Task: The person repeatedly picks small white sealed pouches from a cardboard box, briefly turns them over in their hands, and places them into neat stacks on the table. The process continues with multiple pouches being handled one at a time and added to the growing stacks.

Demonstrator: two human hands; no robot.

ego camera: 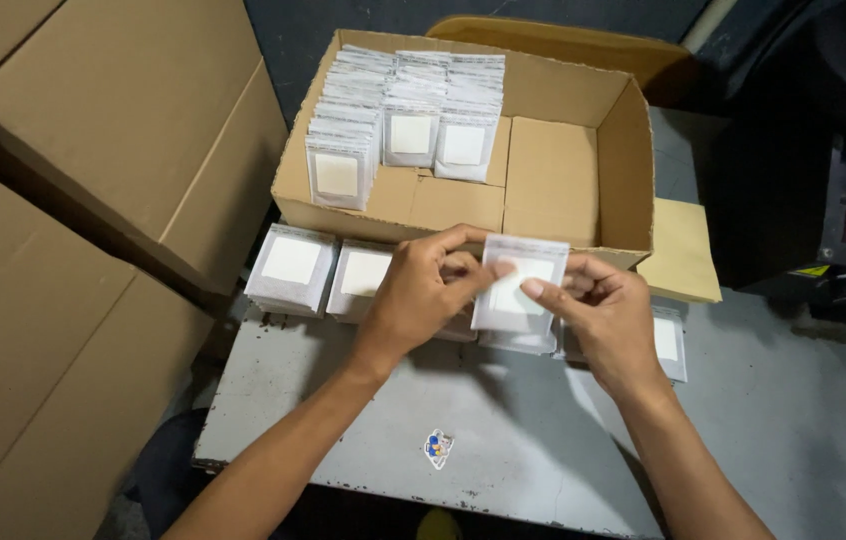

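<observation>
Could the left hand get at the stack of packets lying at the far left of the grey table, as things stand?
Probably yes. The left hand shares a packet with the right hand, so it would have to let go first. The far-left stack lies uncovered on the grey table, in front of the cardboard box, with nothing between.

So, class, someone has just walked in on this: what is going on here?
A person holds one small flat packet upright between both hands, the left hand at its left edge and the right hand at its right. More packets lie in stacks on the grey table beneath. Behind them, an open cardboard box has rows of the same packets standing in its left part.
</observation>
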